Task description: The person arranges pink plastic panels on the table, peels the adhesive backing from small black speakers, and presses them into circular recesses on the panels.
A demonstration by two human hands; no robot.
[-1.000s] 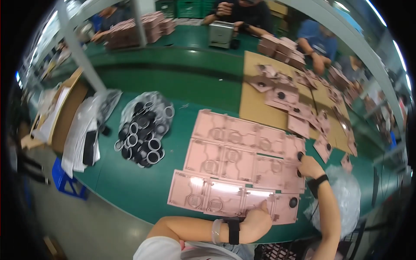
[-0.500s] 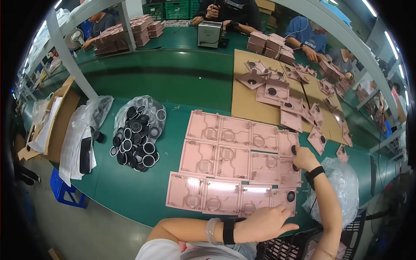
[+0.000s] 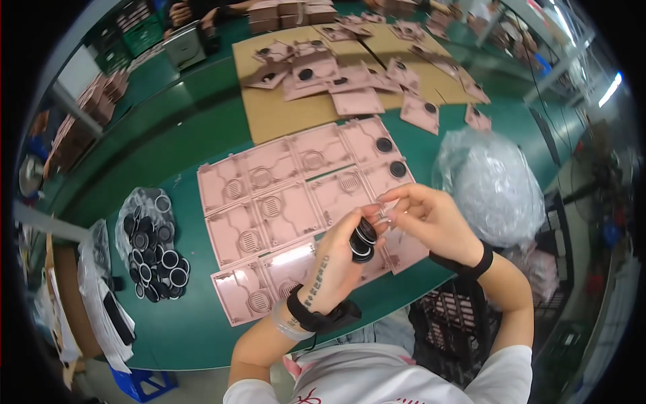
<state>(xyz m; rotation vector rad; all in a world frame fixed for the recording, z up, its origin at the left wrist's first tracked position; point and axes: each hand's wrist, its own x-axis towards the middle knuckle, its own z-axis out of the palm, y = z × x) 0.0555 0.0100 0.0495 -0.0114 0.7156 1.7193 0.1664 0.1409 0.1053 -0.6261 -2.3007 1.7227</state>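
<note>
My left hand (image 3: 328, 271) is closed round a short stack of round black discs (image 3: 364, 236) with pale rims, above the front of the panel rows. Close beside it, my right hand (image 3: 436, 219) pinches a small whitish piece (image 3: 388, 210), too blurred to name exactly. Underneath lie rows of flat pink plastic panels (image 3: 232, 219), each with a round slotted grille. At the right end, one panel holds a black disc (image 3: 384, 145), and the panel below it holds another black disc (image 3: 398, 169). My hands hide part of the front row.
A loose pile of black discs (image 3: 160, 259) sits at left by a clear plastic bag (image 3: 138, 212). More pink panels (image 3: 356, 101) lie on cardboard (image 3: 259, 120) behind. Bundled clear plastic (image 3: 494, 192) stands at right, a black crate (image 3: 447, 313) below the table edge. Co-workers' hands show at the far side.
The view has swung right. My right hand has drawn back from the right-hand panels to meet my left, which has turned and risen, showing the disc stack.
</note>
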